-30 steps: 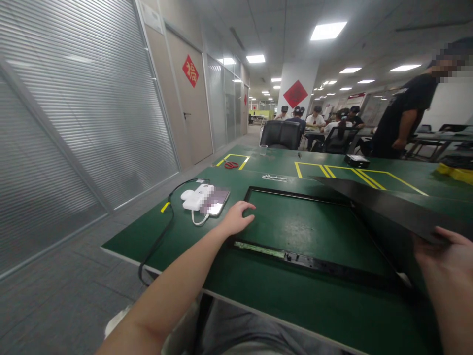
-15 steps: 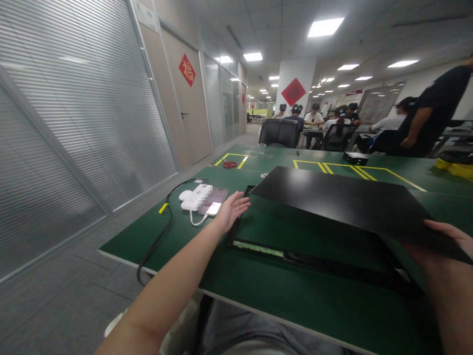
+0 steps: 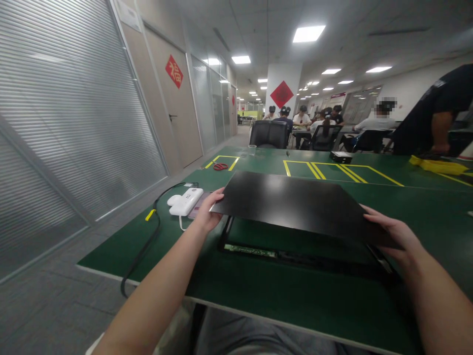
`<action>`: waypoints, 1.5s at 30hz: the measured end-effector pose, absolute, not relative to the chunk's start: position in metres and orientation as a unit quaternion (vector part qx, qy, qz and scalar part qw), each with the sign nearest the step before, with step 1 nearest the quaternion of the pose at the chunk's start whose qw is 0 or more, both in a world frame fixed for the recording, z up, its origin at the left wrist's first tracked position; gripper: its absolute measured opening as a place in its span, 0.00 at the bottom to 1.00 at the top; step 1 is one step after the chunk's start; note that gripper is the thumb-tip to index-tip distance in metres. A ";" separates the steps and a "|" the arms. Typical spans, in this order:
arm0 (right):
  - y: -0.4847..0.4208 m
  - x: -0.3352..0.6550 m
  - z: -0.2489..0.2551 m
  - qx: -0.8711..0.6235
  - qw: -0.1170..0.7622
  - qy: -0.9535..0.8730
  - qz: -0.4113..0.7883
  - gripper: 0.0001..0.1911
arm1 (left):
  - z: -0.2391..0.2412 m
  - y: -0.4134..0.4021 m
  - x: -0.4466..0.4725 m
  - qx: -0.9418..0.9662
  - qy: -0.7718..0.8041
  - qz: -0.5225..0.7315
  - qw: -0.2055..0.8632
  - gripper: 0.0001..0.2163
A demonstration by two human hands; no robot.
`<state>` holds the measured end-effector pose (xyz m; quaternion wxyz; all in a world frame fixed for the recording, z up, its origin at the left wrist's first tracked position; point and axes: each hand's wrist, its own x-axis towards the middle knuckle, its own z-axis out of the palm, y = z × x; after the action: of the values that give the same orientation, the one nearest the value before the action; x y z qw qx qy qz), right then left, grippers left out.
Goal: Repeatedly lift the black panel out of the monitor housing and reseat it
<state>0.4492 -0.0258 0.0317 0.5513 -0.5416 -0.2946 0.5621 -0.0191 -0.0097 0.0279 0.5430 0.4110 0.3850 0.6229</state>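
Observation:
A flat, glossy black panel [image 3: 295, 202], which looks like a display screen, is held up level between my two hands. At its left corner, my left hand [image 3: 210, 211] is closed with the thumb on top. My right hand [image 3: 397, 234] grips the right edge, its fingers on top and the rest partly beneath. Under the panel a thin black frame [image 3: 325, 264] lies on the green table, largely covered by it. Along the frame's near side runs a green circuit board strip [image 3: 249, 251].
Left of the frame lie a white power bank [image 3: 186, 201], a phone [image 3: 199, 206] and a black cable [image 3: 158, 224]. Farther back are red scissors [image 3: 220, 166], yellow tape marks, a clear cup [image 3: 252, 149] and a black box [image 3: 340, 157]. A person in dark clothing [image 3: 424, 108] stands at right.
My left hand, open beside the panel before, has closed on its left corner. The panel has shifted left and now sits more level. My view has turned slightly to the right.

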 end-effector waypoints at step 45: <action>-0.010 0.457 0.008 -0.728 0.481 -0.345 0.346 0.10 | 0.010 -0.010 0.002 0.361 0.506 0.585 0.520 0.18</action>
<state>0.4574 -0.0096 0.0082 0.4815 -0.7276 -0.3446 0.3464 0.0020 -0.0102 0.0097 0.5204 0.3606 0.5064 0.5855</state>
